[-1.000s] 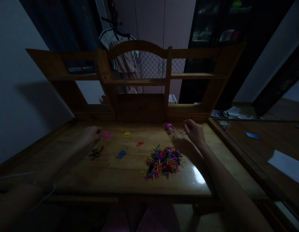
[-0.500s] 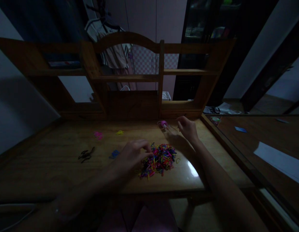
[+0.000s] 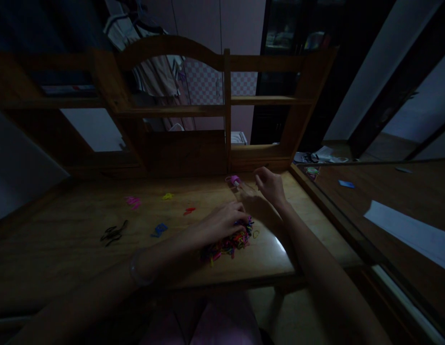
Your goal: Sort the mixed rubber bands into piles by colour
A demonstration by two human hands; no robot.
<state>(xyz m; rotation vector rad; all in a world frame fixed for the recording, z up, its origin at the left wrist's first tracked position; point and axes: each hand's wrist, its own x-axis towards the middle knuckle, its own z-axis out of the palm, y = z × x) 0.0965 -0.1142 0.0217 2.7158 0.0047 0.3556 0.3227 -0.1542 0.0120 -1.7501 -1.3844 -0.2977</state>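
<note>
A heap of mixed coloured rubber bands [image 3: 228, 243] lies near the front of the wooden desk [image 3: 82, 258]. My left hand [image 3: 224, 220] rests on top of the heap, fingers curled down into the bands. My right hand [image 3: 270, 185] hovers further back, fingers loosely bent, holding nothing I can make out, just right of a small pink object [image 3: 233, 180]. Small sorted groups lie to the left: pink bands [image 3: 132, 201], yellow bands [image 3: 168, 196], red bands [image 3: 189, 210], blue bands [image 3: 159, 229] and black bands [image 3: 112, 233].
A wooden shelf unit [image 3: 193, 110] stands along the back of the desk. A second table [image 3: 388, 201] adjoins on the right, with a white sheet [image 3: 409, 232] and a small blue item [image 3: 346, 184]. The room is dim.
My left hand moved from the pink bands at the far left across to the mixed heap and now lies on it. My right hand stayed by the pink object. The view shifted.
</note>
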